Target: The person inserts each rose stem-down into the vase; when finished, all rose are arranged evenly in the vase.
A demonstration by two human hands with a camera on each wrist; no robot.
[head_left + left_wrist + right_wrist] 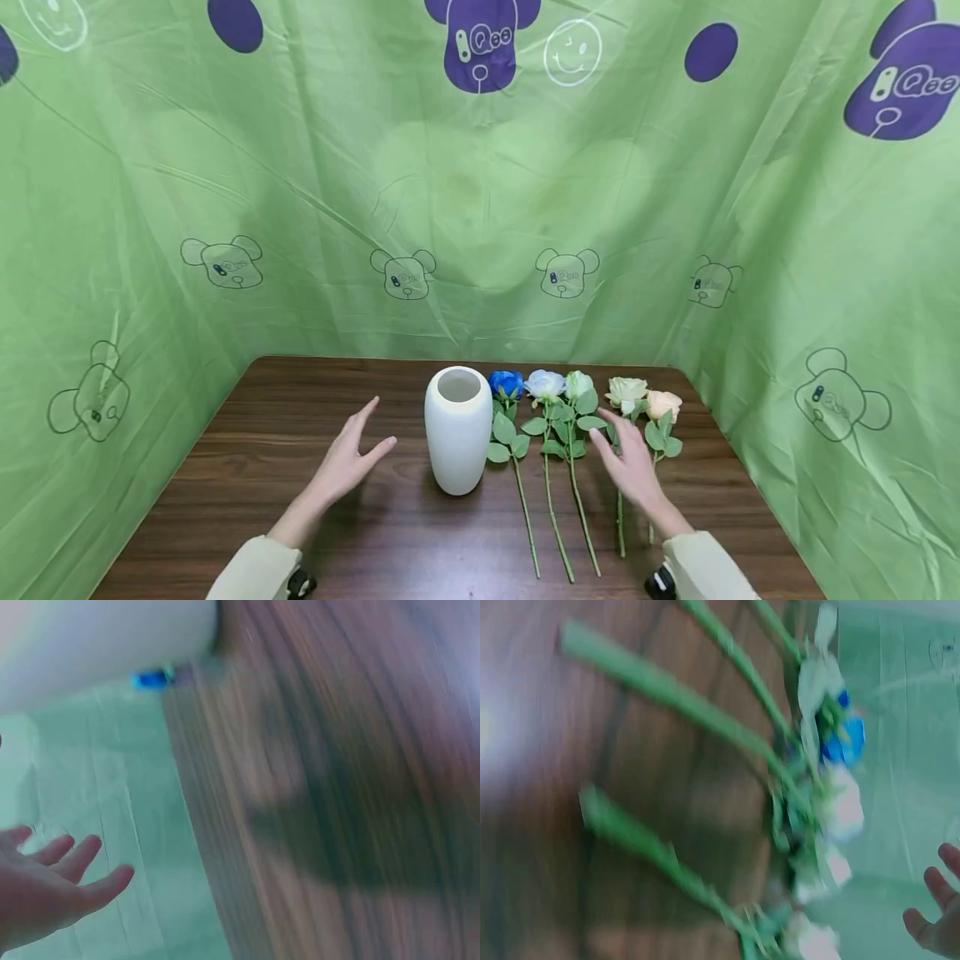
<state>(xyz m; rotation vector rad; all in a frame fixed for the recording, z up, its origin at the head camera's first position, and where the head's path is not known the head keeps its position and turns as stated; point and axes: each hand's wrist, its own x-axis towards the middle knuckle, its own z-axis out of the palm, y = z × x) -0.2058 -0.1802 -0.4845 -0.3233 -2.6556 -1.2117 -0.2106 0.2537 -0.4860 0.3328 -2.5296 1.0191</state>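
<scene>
Vase (459, 442) upright on the worktop (375, 533), five roses (579, 385) lying to its right: in the head view this looks like readying, the next move calling for a pinch or clasp; left grip (347, 462) and right grip (632, 471) wide, empty. Left wrist view: spread, apart from the vase. Right wrist view: loosely spread, holding no stems (660, 688) (rather blurred from here)

Brightly lit; wrist views apparently motion-blurred.
</scene>
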